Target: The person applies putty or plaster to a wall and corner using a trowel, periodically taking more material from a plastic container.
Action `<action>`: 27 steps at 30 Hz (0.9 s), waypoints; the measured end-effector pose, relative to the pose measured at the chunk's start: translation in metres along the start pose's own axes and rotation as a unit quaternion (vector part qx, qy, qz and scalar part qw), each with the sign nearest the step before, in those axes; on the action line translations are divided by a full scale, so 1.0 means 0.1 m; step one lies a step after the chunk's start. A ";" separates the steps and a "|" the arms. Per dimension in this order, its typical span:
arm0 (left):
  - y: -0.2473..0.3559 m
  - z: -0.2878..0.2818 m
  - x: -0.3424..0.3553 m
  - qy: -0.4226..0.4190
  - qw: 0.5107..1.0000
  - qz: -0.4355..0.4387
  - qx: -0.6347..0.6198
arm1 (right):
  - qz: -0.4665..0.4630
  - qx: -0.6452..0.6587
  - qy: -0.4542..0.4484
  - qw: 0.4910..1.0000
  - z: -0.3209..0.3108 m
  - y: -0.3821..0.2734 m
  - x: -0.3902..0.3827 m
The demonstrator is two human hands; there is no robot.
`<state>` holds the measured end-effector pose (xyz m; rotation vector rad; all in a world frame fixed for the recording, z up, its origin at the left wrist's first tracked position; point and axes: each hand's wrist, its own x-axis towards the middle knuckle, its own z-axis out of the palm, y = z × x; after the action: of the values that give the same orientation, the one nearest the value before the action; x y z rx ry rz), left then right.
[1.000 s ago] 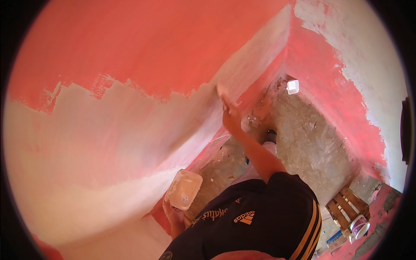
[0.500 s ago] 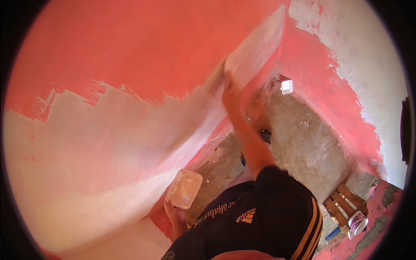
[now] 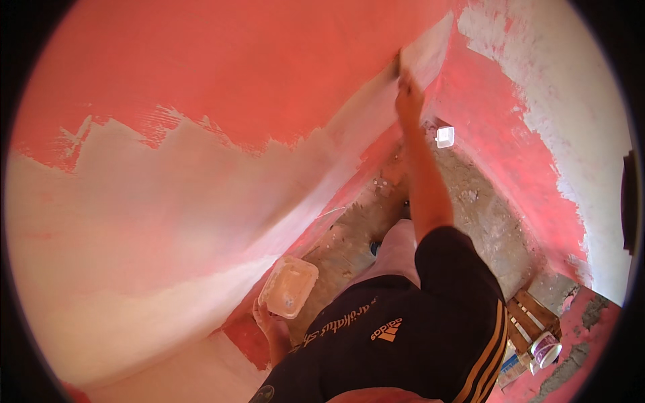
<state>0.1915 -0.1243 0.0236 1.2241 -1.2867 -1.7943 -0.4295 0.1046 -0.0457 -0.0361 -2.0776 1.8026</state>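
Brush (image 3: 398,62) is gripped in right hand (image 3: 408,101), pressed to wall (image 3: 201,201) at the white strip's top, up and ahead. Paint tub (image 3: 289,287) is cupped low in left hand (image 3: 269,326).

We're looking at a bare room that's mid-renovation, basically a building site and not a lived-in space. The walls (image 3: 201,67) are rough plaster, partly salmon-red with a pale whitish coat (image 3: 134,221) spread over the lower half in uneven patches. The floor (image 3: 484,221) is raw, dusty concrete littered with debris. A wooden pallet (image 3: 531,316) sits in the corner with a paint tub (image 3: 543,349) on it.
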 end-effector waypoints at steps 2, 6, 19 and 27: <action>0.00 0.08 0.06 -0.016 0.999 0.003 -0.034 | -0.049 -0.039 -0.056 0.996 0.17 -0.06 -0.97; 0.06 0.12 0.01 -0.020 0.999 0.027 0.022 | 0.067 0.115 -0.340 0.931 -0.12 -0.37 -2.28; 0.02 0.24 0.13 -0.031 0.999 0.022 -0.008 | -0.006 0.024 -0.062 0.998 -0.10 0.47 -0.61; 0.10 0.18 0.04 -0.012 0.999 -0.008 -0.046 | 0.123 0.046 -0.080 0.988 -0.35 -0.07 -1.22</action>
<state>0.1724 -0.1244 0.0329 1.1690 -1.1978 -1.8621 -0.3048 0.1033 -0.0684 -0.1325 -2.1775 2.1084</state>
